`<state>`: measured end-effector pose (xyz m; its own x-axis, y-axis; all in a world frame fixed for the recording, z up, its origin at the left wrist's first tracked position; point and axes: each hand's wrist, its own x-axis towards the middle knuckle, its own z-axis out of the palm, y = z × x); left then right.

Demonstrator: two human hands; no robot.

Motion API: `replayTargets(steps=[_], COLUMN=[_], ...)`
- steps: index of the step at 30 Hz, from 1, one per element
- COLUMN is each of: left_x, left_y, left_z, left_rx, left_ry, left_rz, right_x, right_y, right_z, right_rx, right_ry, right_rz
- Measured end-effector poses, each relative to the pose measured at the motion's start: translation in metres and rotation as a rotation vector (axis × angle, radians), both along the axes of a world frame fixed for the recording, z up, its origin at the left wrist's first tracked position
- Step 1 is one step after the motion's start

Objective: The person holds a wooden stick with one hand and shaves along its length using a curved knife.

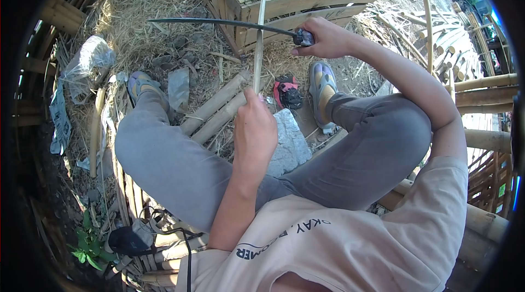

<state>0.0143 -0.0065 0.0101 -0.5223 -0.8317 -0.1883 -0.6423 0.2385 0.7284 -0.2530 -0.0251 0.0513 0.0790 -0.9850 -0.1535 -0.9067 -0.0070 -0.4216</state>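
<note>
My left hand (256,128) is closed around the lower end of a thin bamboo strip (259,46), which points up and away from me. My right hand (324,38) grips the dark wrapped handle of a long machete (219,22). The blade reaches left across the strip, and the two cross at the strip's middle; whether the edge bites into it I cannot tell. Below my left hand lies a grey stone block (290,144) between my legs. A red and black bundle (288,92) rests on the ground near my right foot.
A slatted wooden crate (306,2) stands just beyond the blade. Two bamboo poles (214,107) lie on the straw-strewn ground between my feet. A clear plastic bag (92,58) sits at left, with a dark cap-like object (130,240) below. Cut bamboo (448,54) is piled at right.
</note>
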Motion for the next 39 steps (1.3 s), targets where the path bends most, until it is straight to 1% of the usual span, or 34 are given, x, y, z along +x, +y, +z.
replayTargets(steps=[3, 6, 9, 12, 15, 19, 22, 25, 28, 31, 32, 36, 39], left_x=[0.000, 0.001, -0.002, -0.004, -0.001, 0.003, 0.005, 0.006, 0.004, -0.002, -0.005, -0.016, -0.020], left_y=[0.001, 0.003, 0.010, 0.014, 0.014, 0.013, 0.011, 0.008, 0.001, 0.000, 0.001, 0.011, 0.013], left_z=[0.003, 0.004, 0.000, 0.004, 0.007, 0.015, 0.014, 0.015, 0.014, 0.010, 0.009, 0.013, 0.012], left_rx=[-0.014, -0.009, -0.022, -0.014, -0.010, 0.011, 0.015, 0.048, 0.057, 0.049, 0.048, 0.107, 0.124], left_ry=[-0.010, 0.019, 0.069, 0.096, 0.110, 0.144, 0.145, 0.133, 0.129, 0.150, 0.156, 0.184, 0.209], left_rz=[0.001, 0.017, 0.040, 0.035, 0.028, 0.009, 0.008, 0.023, 0.031, 0.024, 0.021, 0.020, -0.012], right_x=[0.006, 0.017, 0.010, 0.003, 0.000, -0.019, -0.016, -0.013, 0.004, 0.017, 0.018, 0.001, -0.001], right_y=[-0.001, -0.004, -0.011, -0.012, -0.014, -0.017, -0.014, -0.012, -0.005, -0.003, -0.003, -0.005, -0.007], right_z=[-0.003, 0.005, 0.000, -0.010, -0.006, -0.015, -0.013, -0.012, -0.014, -0.013, -0.009, -0.018, -0.014], right_rx=[-0.067, 0.025, 0.076, 0.016, -0.015, -0.032, -0.145, -0.127, -0.131, -0.110, -0.084, -0.103, 0.012], right_ry=[0.015, 0.115, 0.200, 0.302, 0.355, 0.322, 0.359, 0.264, 0.011, 0.080, 0.121, 0.140, 0.243], right_rz=[0.045, -0.050, -0.077, -0.140, -0.154, -0.197, -0.193, -0.128, -0.086, -0.051, -0.078, -0.122, -0.119])
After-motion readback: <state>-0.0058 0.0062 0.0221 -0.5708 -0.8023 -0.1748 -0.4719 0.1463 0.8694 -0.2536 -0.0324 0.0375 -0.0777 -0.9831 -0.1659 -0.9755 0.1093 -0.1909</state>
